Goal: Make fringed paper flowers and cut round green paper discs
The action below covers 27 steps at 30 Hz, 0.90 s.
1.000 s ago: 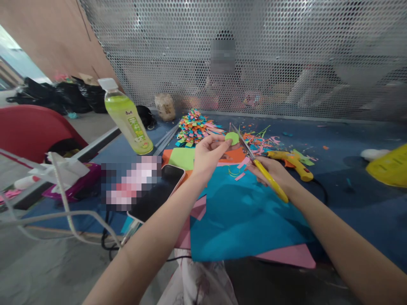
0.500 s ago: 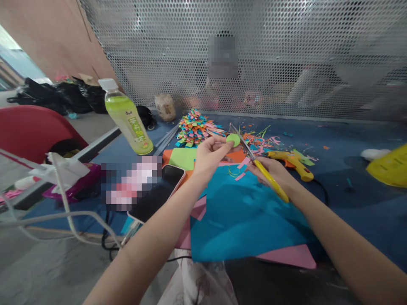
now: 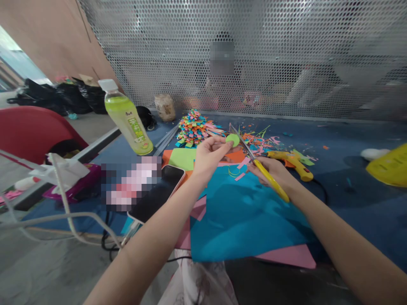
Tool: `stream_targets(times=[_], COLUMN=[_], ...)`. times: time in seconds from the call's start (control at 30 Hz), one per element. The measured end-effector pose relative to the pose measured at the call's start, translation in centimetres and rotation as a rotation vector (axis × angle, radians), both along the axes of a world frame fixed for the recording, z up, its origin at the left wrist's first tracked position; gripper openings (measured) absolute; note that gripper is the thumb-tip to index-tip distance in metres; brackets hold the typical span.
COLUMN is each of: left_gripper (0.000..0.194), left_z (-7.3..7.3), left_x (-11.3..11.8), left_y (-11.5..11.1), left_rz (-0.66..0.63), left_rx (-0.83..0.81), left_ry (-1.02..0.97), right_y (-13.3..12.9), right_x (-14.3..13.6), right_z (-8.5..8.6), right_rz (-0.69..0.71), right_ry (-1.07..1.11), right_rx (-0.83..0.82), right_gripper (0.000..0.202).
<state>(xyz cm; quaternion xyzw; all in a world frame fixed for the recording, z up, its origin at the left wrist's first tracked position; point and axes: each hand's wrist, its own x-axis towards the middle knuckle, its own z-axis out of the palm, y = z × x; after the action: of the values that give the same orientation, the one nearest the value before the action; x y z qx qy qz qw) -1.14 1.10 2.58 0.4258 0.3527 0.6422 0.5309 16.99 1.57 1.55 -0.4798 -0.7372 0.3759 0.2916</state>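
Between the thumb and fingers of my left hand [image 3: 211, 153] is a small round green disc [image 3: 233, 140], held upright over the sheets. My right hand [image 3: 270, 169] grips yellow-handled scissors [image 3: 269, 176], their blades pointing up and away beside the disc's right edge. Under both hands lies a large blue sheet [image 3: 241, 216], with pink strips [image 3: 244, 162] and thin yellow-green trimmings [image 3: 234, 171] on it. Orange, green and pink sheets show around its edges. Behind my left hand stands a cone-shaped tree of many-coloured paper-like strips [image 3: 193, 129].
A yellow glue gun [image 3: 294, 163] lies right of my right hand, near a heap of coloured scraps [image 3: 257, 144]. To the left are a phone [image 3: 157, 192], a green drink bottle [image 3: 129, 118] and a purple tissue pack [image 3: 74, 182]. A perforated metal panel [image 3: 178, 42] rises behind the table.
Almost nothing differs. Both hands, the disc and the scissors keep the same place, with the disc at most slightly shifted.
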Motion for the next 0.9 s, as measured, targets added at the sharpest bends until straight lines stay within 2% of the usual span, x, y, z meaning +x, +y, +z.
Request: stream_targets(times=[0.23,0.9], left_gripper=[0.030,0.029], left_z=[-0.02,0.01], left_x=[-0.05,-0.12], left_y=[0.10,0.20], left_rz=[0.013,0.047], left_rx=[0.008,0.016], left_ry=[-0.022,-0.036], right_y=[-0.20,-0.14], right_x=[0.06,0.11], right_z=[0.40,0.16], right_rz=[0.004,-0.003], right_ry=[-0.016,-0.026], right_rx=[-0.021,-0.007], right_gripper=[0.039,0.040])
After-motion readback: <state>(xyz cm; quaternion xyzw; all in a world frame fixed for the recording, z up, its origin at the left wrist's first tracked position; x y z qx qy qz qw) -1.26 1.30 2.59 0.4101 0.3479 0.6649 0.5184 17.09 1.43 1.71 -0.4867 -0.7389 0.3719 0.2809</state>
